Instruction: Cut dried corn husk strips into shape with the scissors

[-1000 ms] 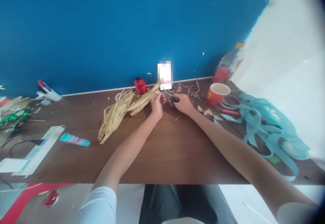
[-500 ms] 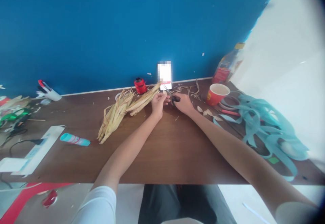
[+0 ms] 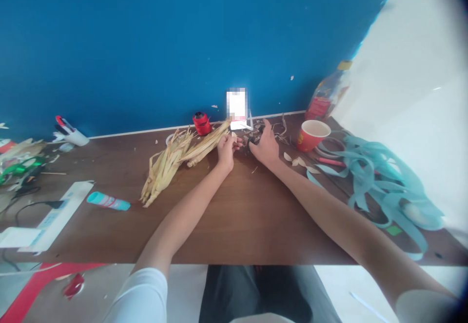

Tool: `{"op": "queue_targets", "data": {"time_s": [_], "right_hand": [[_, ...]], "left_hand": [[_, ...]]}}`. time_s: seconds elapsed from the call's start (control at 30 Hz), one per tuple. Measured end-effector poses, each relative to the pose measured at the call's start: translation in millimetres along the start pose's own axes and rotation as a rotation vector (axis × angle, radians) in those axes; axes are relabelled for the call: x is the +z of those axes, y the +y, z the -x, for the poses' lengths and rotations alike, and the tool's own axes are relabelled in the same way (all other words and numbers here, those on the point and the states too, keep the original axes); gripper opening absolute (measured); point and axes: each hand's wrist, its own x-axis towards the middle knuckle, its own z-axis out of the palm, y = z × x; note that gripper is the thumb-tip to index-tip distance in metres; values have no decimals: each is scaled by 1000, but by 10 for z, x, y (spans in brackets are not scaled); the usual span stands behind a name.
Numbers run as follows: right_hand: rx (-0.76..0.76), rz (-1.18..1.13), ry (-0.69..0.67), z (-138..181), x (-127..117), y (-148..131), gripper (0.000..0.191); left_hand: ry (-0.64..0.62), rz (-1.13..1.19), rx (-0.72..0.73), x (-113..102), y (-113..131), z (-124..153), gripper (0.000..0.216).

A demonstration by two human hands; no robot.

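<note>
Lying on the wooden table, dry corn husks, light, stiff, brittle, best taken at the thick base, sat just beside the narrowly curled left hand; right hand, fingers spread, met black scissors, grip unclear.

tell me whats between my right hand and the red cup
In the head view, small dry husk scraps and thin fibres lie on the wooden table between the right hand and the red cup.

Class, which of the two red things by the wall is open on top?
The red paper cup, at the right, shows its pale inside; the small red spool further left has a dark top.
</note>
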Motion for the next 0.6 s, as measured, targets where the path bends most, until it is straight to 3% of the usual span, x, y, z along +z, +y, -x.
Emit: {"op": "queue_targets", "data": {"time_s": [0.17, 0.4, 0.6], "right_hand": [[-38, 140, -51, -25, -11, -23, 61], [-133, 461, -219, 1, -178, -144, 25], [-247, 548, -404, -7, -197, -192, 29]], "left_hand": [[32, -19, 88, -15, -25, -11, 21], [-52, -11, 47, -17, -8, -1, 28], [-49, -18, 51, -6, -18, 10, 30]]}}
